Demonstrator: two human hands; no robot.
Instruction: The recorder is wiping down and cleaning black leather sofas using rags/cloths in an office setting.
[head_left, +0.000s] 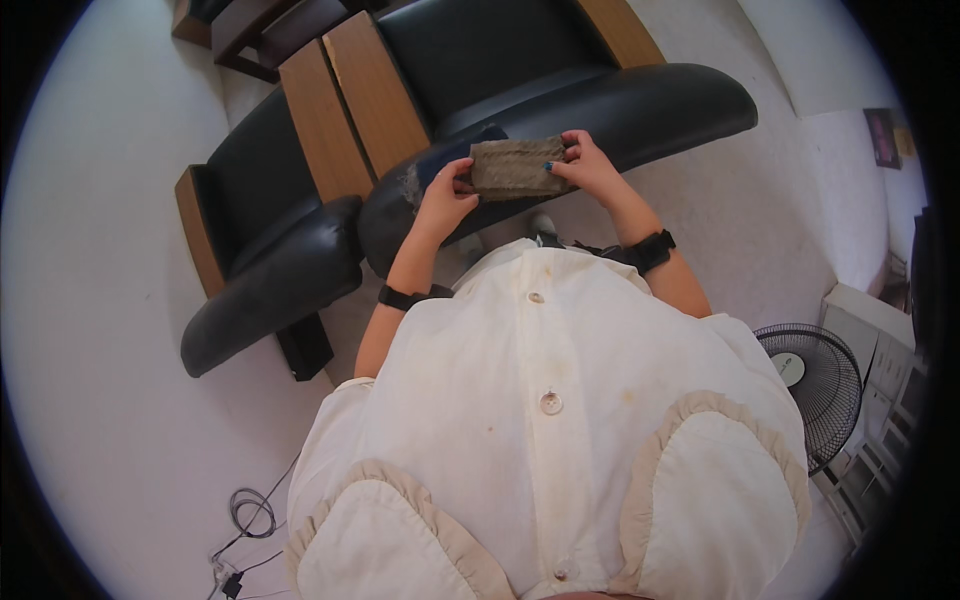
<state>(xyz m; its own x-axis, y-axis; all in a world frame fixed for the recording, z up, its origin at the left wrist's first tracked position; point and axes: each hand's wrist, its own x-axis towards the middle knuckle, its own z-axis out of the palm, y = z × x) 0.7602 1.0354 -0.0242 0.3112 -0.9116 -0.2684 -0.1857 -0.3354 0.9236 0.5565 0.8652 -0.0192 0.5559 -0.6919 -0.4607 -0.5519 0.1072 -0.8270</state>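
Observation:
A folded piece of olive-brown fabric (517, 169) with rough, frayed edges hangs level between my hands, just above the front of a black padded seat. My left hand (448, 193) grips its left end, thumb below and fingers at the upper corner. At the right end my right hand (589, 166) pinches it, the thumb lying on top. Behind the fabric and to its left, a dark blue cloth (436, 161) with a frayed pale edge rests on the seat. What lies under the folded fabric is hidden.
Two black armchairs with wooden armrests (382, 97) stand side by side before me. A pedestal fan (814, 397) is close on my right, near a white cabinet (874, 330). On the floor at lower left lie a coiled cable (253, 514) and a black plug (232, 585).

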